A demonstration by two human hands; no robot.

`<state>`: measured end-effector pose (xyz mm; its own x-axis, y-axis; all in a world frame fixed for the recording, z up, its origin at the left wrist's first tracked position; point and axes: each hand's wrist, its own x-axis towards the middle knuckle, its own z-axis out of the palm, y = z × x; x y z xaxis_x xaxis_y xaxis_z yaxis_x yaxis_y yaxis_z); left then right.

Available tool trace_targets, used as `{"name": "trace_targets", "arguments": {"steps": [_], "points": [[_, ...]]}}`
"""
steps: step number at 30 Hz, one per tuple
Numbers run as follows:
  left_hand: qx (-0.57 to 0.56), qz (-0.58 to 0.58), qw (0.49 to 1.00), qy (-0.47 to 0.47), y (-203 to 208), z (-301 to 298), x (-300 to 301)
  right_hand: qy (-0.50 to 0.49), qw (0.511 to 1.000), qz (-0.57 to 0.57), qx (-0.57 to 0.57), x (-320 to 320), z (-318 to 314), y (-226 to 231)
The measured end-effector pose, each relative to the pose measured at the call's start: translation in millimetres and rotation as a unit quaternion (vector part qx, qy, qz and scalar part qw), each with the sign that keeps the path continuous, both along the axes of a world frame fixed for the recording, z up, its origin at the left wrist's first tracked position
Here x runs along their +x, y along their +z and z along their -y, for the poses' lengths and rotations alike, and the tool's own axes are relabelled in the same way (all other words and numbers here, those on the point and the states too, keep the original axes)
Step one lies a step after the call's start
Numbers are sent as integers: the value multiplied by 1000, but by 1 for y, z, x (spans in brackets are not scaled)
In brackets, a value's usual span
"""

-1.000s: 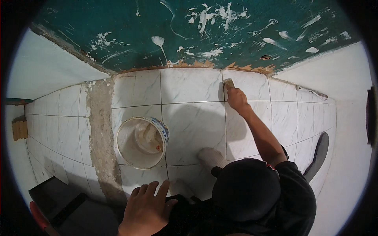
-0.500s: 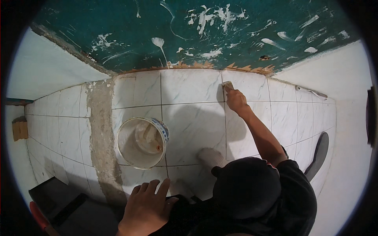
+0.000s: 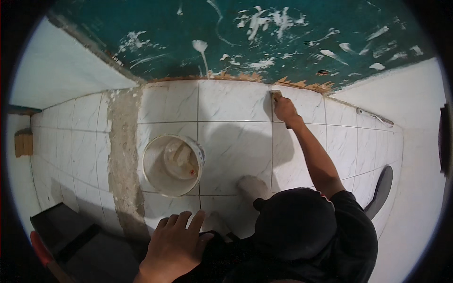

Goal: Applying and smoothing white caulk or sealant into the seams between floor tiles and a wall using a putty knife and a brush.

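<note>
My right hand (image 3: 286, 111) is closed around a small putty knife (image 3: 275, 95), its dark handle end showing below the fist. The blade meets the white floor tiles (image 3: 231, 101) at a joint close to the green wall. Over a black-clothed leg at the lower middle, my left hand (image 3: 175, 243) lies with fingers spread and nothing in it. Ahead of it stands a white bucket (image 3: 155, 162), with pale wet-looking residue and something pale inside that I cannot make out. A rounded black shape (image 3: 295, 226) hides part of my body.
The green wall (image 3: 174, 56) has white smears and a ragged brown lower edge. A bare cement strip (image 3: 123, 155) crosses the tiles at left. By the right wall lie a long white-handled tool (image 3: 375, 117) and a dark curved object (image 3: 380, 191). A black object (image 3: 71, 236) sits lower left.
My right hand and the putty knife have shifted slightly up and right, nearer the wall, and the knife's handle end now shows. The whole view has tilted a little. My left hand stays spread.
</note>
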<state>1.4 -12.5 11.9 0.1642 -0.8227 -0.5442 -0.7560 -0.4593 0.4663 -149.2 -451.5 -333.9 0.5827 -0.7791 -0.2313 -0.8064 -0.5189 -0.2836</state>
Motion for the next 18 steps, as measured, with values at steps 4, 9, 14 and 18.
{"name": "trace_targets", "arguments": {"steps": [4, 9, 14, 18], "points": [[-48, 17, 999, 6, -7, -15, 1, 76, 997, 21, 23, -11, -49, 6], [28, -3, 1000, 9, 1, -9, -2, 123, 985, -32, 115, -24, -158, 40], [27, -24, 999, -2, -6, -7, 2, 165, 980, 4, 114, -10, -177, 48], [28, -23, 999, -9, -2, -10, 1, 210, 970, 4, 123, 14, -157, 45]]}}
